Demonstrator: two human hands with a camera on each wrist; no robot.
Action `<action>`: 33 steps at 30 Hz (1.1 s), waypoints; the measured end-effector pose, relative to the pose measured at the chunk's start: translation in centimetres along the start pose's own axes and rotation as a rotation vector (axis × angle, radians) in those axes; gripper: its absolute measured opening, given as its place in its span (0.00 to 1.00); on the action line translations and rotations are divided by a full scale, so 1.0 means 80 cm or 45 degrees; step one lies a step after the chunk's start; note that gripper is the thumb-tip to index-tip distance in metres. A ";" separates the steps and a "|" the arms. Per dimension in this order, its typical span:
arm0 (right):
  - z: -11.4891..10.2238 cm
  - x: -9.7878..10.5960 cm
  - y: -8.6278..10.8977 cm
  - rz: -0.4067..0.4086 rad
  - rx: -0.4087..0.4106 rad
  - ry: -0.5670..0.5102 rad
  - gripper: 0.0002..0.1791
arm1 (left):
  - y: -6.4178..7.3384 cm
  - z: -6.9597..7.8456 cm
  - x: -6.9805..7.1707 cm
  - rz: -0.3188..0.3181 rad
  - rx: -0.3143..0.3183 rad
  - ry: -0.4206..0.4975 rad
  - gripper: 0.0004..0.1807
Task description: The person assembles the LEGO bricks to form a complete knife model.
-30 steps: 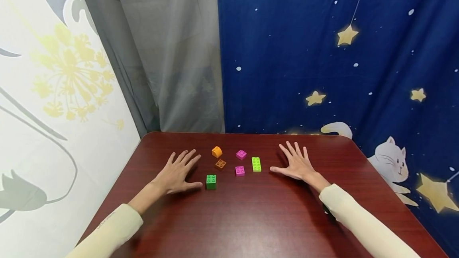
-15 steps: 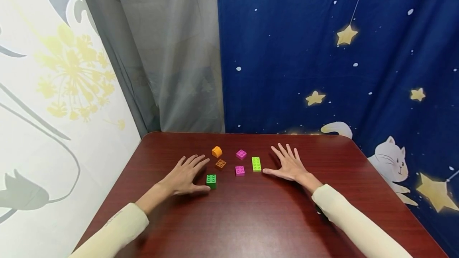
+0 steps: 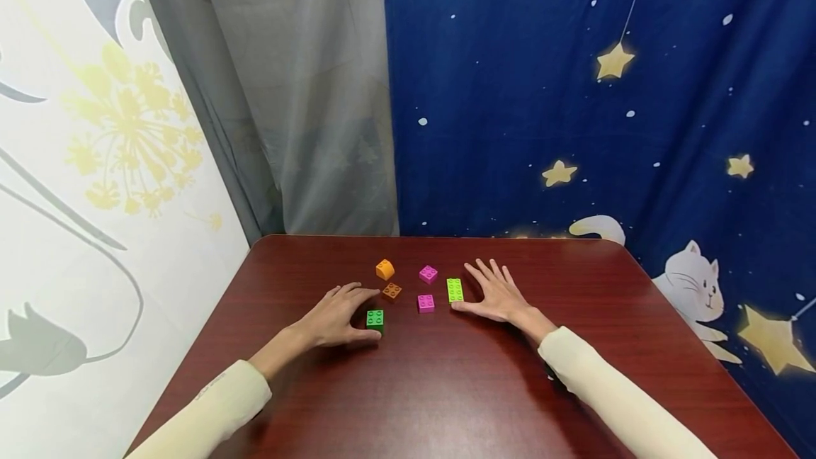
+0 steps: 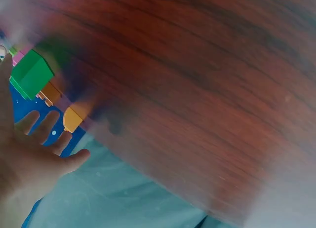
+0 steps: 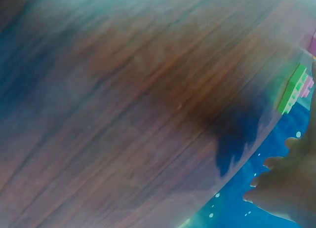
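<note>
My left hand (image 3: 334, 317) arches around a green square building block (image 3: 375, 320), thumb on its near side and fingers beyond it. In the left wrist view that green block (image 4: 32, 74) stands between the thumb and the spread fingers, with gaps visible. My right hand (image 3: 497, 296) is spread beside a lime-green long block (image 3: 455, 290), its thumb tip overlapping the block's near end in the head view. The right wrist view shows the lime block (image 5: 293, 89) off the fingertips. Two magenta blocks (image 3: 426, 303) lie between the hands.
A brown block (image 3: 392, 291) lies just past my left fingertips, and an orange curved-top block (image 3: 385, 269) sits farther back. All rest on a dark red wooden table (image 3: 421, 388). Grey and blue star-printed curtains (image 3: 510, 91) hang behind its far edge.
My left hand has moved right until its thumb and fingers surround the green block. My right hand has moved left up to the lime-green block. The blocks have stayed in place.
</note>
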State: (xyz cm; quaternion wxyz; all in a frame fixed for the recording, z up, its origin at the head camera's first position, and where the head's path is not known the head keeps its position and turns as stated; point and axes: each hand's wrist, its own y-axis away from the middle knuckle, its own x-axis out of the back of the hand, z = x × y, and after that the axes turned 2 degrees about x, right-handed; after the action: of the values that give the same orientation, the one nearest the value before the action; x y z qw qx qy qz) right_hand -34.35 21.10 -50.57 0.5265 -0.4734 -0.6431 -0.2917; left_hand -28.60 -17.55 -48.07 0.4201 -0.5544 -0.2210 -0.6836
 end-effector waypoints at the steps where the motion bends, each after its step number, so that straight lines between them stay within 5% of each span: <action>1: -0.002 -0.001 -0.001 -0.002 0.005 -0.003 0.59 | -0.001 0.000 -0.001 -0.003 0.007 0.013 0.48; 12: -0.015 -0.009 -0.004 -0.059 0.027 -0.054 0.57 | -0.005 0.003 -0.003 -0.036 0.037 0.131 0.38; 21: -0.020 -0.011 -0.012 -0.004 0.018 -0.085 0.54 | -0.008 -0.001 -0.005 -0.014 0.031 0.193 0.34; 33: -0.021 -0.012 -0.018 0.044 0.027 -0.071 0.41 | -0.017 -0.005 -0.018 -0.011 0.070 0.369 0.17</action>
State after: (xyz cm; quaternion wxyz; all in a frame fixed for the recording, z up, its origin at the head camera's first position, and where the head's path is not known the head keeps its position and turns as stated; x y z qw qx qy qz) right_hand -34.99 18.83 -50.84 0.5183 -0.4869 -0.6523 -0.2624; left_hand -29.88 -16.60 -49.33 0.4597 -0.4372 -0.1793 -0.7519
